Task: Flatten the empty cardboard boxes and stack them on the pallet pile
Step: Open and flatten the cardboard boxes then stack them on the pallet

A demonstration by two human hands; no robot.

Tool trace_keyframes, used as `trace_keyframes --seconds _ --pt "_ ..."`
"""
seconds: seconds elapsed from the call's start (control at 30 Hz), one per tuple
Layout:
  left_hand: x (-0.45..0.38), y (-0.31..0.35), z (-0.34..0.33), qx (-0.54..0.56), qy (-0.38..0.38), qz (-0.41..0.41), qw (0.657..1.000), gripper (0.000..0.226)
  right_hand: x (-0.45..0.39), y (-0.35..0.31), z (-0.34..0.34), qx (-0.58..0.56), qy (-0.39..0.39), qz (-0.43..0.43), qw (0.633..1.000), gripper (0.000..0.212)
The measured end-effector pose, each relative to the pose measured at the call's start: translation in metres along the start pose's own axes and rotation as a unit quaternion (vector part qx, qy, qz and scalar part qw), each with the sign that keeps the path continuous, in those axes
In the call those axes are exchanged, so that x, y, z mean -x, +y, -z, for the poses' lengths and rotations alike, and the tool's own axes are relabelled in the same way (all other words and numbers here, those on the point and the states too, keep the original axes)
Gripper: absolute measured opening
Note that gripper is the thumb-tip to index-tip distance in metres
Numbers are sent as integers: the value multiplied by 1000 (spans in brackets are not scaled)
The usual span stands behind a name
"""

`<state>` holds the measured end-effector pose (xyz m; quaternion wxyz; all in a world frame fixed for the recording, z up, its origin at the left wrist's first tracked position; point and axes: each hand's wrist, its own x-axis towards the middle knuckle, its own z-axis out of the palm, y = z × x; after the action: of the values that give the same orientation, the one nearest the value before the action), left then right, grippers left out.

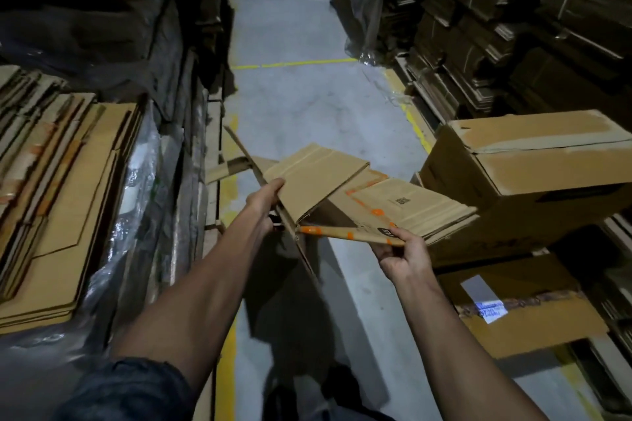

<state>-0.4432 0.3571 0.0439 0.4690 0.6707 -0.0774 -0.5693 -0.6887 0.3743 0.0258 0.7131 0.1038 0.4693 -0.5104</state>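
The right hand's [400,255] grip pinches the near edge of a half-collapsed cardboard box [345,196]; the left hand's [265,200] grip clasps its far-left flap. The box hangs between both grips above the aisle floor [307,106], its long axis running from the left grip down-right past the right one. It looks light but floppy at the creases, best held by stiff panel edges. Left of the left grip lies the flattened pile [65,188].

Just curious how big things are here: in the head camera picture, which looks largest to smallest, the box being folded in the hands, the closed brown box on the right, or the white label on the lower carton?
1. Closed brown cardboard box, though the frame crops it.
2. Half-collapsed cardboard box with orange tape; it is nearer the camera, so this order is unsure.
3. White printed label, clearly smallest.
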Motion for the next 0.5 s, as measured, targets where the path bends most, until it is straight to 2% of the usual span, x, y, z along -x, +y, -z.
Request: trace_keyframes --seconds 0.07,0.23,0.37,0.43,0.5 --pt "8 -4 -2 -13 -1 -5 1000 20 -6 -5 -5 -7 -1 -3 1000 19" --pt "41 -6 -5 2 -1 -46 999 18 -26 -10 -23 28 4 4 1000 24" --pt "62 -16 -4 0 83 -134 988 7 -45 -11 -40 85 31 20 996 36" --pt "69 -33 -5 -25 100 -160 982 11 -53 -11 -47 101 30 26 994 28" --pt "77 -57 -12 1 49 -114 992 19 -62 -10 -51 113 29 26 993 19"
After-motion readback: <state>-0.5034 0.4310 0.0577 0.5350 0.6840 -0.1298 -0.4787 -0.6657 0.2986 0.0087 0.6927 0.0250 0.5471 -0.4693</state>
